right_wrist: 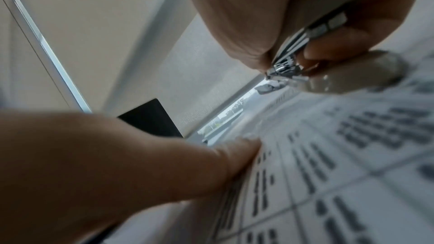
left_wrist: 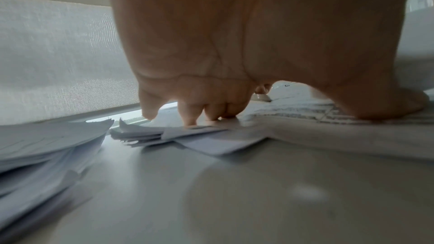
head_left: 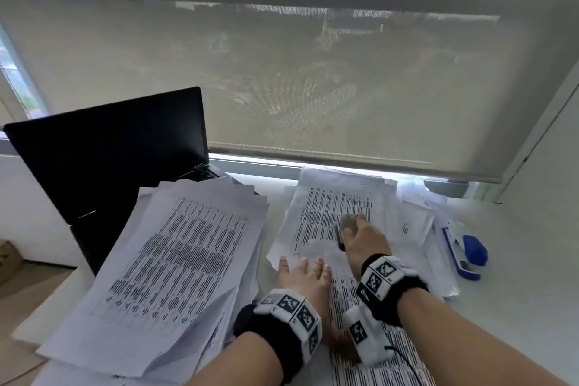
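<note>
My right hand [head_left: 363, 238] grips a small grey stapler [head_left: 346, 226] over the middle pile of printed sheets [head_left: 329, 197]. In the right wrist view the stapler [right_wrist: 352, 73] shows its metal mouth close above the printed page [right_wrist: 328, 155], fingers curled round it. My left hand [head_left: 305, 271] lies flat on the near part of the same sheets, fingers straight. Its fingertips [left_wrist: 190, 120] press the paper edges onto the table in the left wrist view. What the stapler's mouth touches is hidden.
A thick fanned stack of printed paper [head_left: 175, 260] lies at the left, partly on an open black laptop [head_left: 109, 150]. More loose sheets and a blue stapler [head_left: 466, 252] sit at the right on the white table [head_left: 526, 276]. A window blind [head_left: 313, 72] hangs behind.
</note>
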Tool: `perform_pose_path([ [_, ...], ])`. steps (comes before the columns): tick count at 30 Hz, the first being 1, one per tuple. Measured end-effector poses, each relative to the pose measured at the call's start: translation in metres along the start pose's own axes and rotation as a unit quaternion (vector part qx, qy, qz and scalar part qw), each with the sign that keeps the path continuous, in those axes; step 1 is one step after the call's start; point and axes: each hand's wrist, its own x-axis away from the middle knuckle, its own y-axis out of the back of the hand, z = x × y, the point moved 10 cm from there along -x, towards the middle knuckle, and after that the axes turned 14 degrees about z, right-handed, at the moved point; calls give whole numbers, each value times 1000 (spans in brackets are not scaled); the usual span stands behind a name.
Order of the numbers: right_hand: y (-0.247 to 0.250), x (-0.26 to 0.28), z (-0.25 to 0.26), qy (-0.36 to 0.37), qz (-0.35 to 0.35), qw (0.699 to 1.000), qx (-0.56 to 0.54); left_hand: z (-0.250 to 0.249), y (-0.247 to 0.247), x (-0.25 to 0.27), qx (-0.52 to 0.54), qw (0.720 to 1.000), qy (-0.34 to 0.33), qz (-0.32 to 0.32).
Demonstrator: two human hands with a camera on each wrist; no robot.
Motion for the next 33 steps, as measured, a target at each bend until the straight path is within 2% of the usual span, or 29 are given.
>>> perform_pose_path([
  [2,7,7,-7,4,-2,1000,-20,-2,10,4,8,1000,-5,-5],
  [5,18,24,-25,18,-3,1000,-21,5,41,12,98,992,-7,-78],
  [8,21,40,-46,17,17,1000,-18,17,47,0,175,982,-2,-77],
  [12,15,50,-58,18,64,998,23,23,46,-18,158,986,4,-44],
  [19,7,39,-54,16,91,991,96,29,55,-32,191,981,31,-33],
  [27,3,17,-50,-6,64,994,87,20,61,-40,183,981,28,-59],
  [33,6,-8,-43,-32,37,999,20,20,57,-43,167,984,44,-31],
])
